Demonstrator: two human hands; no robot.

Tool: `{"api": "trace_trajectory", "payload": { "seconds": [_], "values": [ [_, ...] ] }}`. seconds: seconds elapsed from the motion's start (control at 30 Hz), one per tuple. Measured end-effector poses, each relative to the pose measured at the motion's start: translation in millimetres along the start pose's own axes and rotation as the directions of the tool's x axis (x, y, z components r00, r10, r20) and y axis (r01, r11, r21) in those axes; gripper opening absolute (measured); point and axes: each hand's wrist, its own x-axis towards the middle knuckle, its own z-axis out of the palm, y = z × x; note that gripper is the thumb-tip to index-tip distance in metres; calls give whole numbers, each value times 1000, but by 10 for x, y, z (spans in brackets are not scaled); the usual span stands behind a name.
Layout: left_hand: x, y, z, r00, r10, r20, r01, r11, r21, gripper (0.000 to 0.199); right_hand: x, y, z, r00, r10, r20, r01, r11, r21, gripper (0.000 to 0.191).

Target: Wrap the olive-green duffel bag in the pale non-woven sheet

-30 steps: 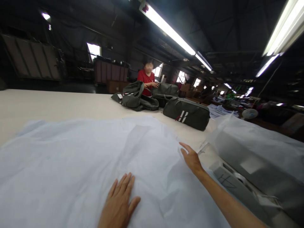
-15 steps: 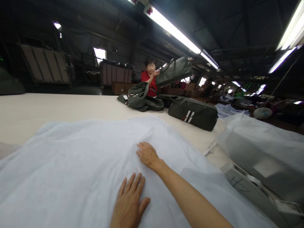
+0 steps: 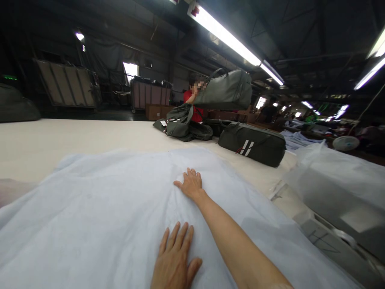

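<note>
A large sheet of thin, whitish plastic film [image 3: 99, 200] lies spread over the table in front of me, with soft creases running along it. My left hand [image 3: 176, 257] rests flat on the sheet near the bottom of the view, fingers stretched out. Farther forward, my right hand [image 3: 191, 182] lies on the same sheet, palm down, its fingers spread and thumb pointing left. Neither hand holds anything.
Beyond the sheet, a dark green duffel bag [image 3: 252, 145] with white stripes and a crumpled bag [image 3: 185, 124] sit on the pale table [image 3: 75, 134]. A person [image 3: 192, 96] lifts another bag [image 3: 227, 90]. Right of me are a plastic-covered stack [image 3: 345, 192] and a grey box [image 3: 325, 237].
My right hand has moved slightly forward and its fingers have opened out flat. My left hand stays flat. The person across has turned the lifted bag and their face is more covered.
</note>
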Motion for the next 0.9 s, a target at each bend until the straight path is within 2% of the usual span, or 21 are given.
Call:
{"api": "trace_trajectory", "payload": {
  "seconds": [0.2, 0.37, 0.53, 0.6, 0.77, 0.83, 0.9],
  "values": [
    [8, 47, -68, 998, -20, 58, 20, 1000, -1, 56, 93, 14, 61, 999, 35, -18, -34, 999, 23, 75],
    [17, 94, -154, 995, -30, 98, 32, 999, -18, 56, 163, 79, 7, 995, 97, -20, -97, 995, 13, 75],
    [29, 93, -125, 992, 11, 128, -7, 999, -35, 55, 264, 133, -64, 975, 205, 81, -202, 978, -42, 82],
    [32, 81, -102, 992, 20, 123, -16, 999, -38, 57, 283, 118, -43, 980, 177, 91, -174, 984, -41, 79],
    [21, 58, -87, 993, 31, 111, -29, 999, -22, 59, 243, 84, 152, 998, -69, 6, 69, 996, 49, 56],
    [12, 64, -103, 992, 32, 119, -30, 999, -17, 57, 229, 99, 235, 996, -89, -3, 89, 993, 72, 52],
    [4, 73, -119, 993, 30, 118, -28, 1000, -12, 57, 235, 121, 290, 999, -54, 3, 54, 995, 83, 56]
  ]
}}
